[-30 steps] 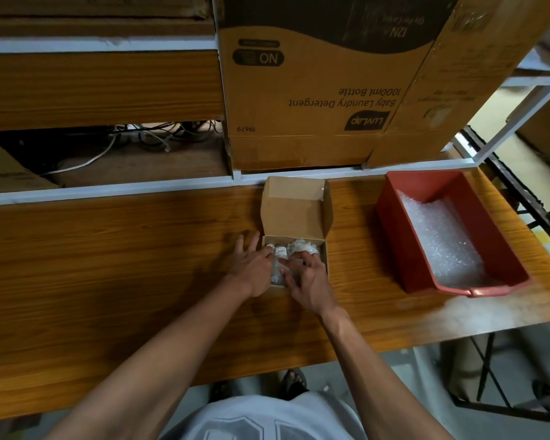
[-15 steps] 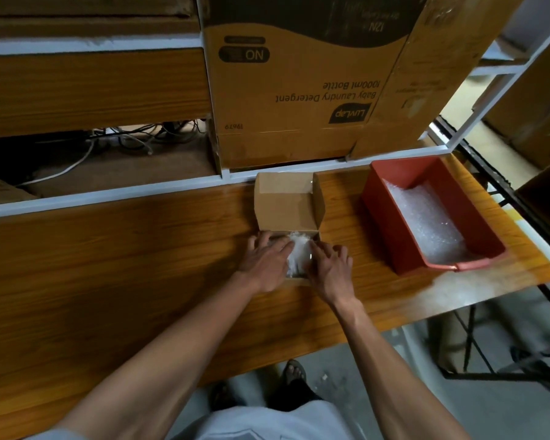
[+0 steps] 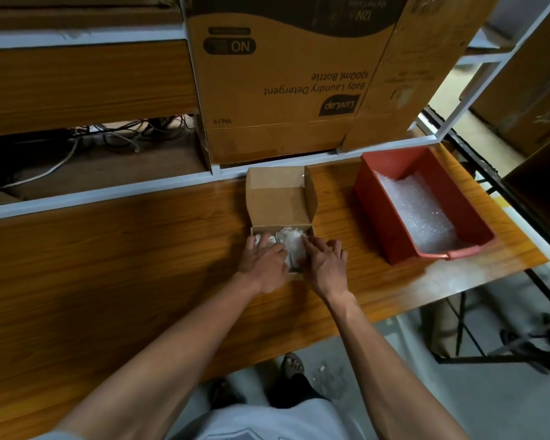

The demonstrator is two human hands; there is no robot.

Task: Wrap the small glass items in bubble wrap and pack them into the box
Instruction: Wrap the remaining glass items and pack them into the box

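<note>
Brown cardboard, a small open box (image 3: pixel 280 198) at the frame's centre on the wooden table (image 3: pixel 108 265), lid flap upright. Bubble-wrapped glass items (image 3: pixel 291 246) lie inside. The left hand (image 3: pixel 262 265) and right hand (image 3: pixel 324 265) press down on them with flattened fingers, gripping nothing. A red plastic bin (image 3: pixel 378 211) of bubble wrap (image 3: pixel 416 211) sits right of centre

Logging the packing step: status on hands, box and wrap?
Left hand and right hand both open, fingers pressing the bubble-wrapped items down. Items sit inside the small box, lid up. Nothing in the way; red tray stands apart, right.
</note>
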